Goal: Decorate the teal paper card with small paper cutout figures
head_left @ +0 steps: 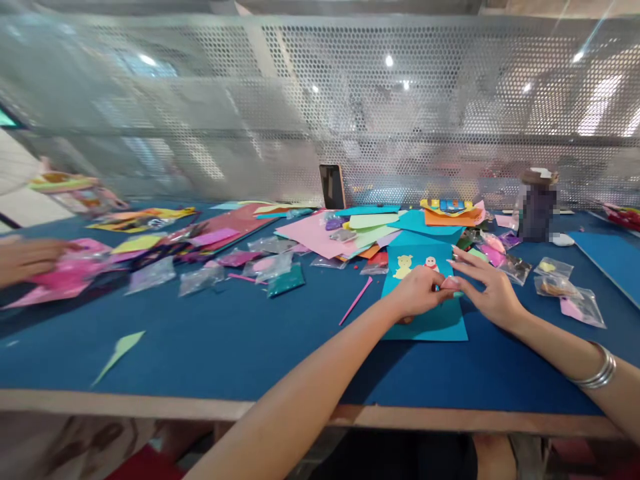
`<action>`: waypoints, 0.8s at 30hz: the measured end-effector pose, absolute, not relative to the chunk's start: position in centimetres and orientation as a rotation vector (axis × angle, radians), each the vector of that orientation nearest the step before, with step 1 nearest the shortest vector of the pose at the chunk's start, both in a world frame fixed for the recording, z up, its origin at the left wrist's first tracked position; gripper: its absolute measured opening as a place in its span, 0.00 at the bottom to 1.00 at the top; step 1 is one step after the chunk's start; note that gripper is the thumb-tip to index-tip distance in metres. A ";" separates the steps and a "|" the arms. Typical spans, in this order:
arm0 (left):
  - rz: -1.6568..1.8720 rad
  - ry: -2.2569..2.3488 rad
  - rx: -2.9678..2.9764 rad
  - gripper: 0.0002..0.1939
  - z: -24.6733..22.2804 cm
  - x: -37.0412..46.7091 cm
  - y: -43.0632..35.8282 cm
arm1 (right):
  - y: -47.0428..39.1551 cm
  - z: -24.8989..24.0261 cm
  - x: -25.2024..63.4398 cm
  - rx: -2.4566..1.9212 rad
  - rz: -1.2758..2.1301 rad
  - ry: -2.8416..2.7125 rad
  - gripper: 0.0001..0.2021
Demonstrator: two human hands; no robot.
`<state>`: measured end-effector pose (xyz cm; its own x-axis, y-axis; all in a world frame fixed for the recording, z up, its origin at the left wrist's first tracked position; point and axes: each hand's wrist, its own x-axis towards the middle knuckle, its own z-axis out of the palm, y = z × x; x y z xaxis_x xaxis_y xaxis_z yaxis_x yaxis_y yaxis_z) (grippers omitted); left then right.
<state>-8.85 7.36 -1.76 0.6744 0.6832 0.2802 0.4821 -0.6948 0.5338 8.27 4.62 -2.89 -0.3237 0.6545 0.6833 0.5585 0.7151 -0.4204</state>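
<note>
A bright blue sheet [435, 327] lies on the dark blue table, bearing a yellow bear figure [403, 266] and a small red and white figure [431, 263]. Over the sheet, my left hand [417, 293] has its fingers pressed together on a small pink piece [450, 284]. The thumb and a finger of my right hand [487, 287] meet the same pink piece from the other side, its other fingers stretched out. Left of the sheet lies a pink plastic stick [356, 301].
Coloured paper [325, 235] and small clear bags [197, 279] spread across the table's back. A phone [333, 187] leans on the mesh screen, and a dark bottle [537, 207] stands right. Another person's hand [30, 260] touches pink material at the far left.
</note>
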 end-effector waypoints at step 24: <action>0.728 0.909 2.437 0.18 -1.3 -9.2 7.5 | 5.0 -2.5 8.9 -0.964 0.314 -2.005 0.09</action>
<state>-9.16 7.48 -1.29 0.6456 0.6935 0.3198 0.4635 -0.6886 0.5576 8.87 5.02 -2.47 -0.3263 0.7314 0.5988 0.5130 0.6691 -0.5377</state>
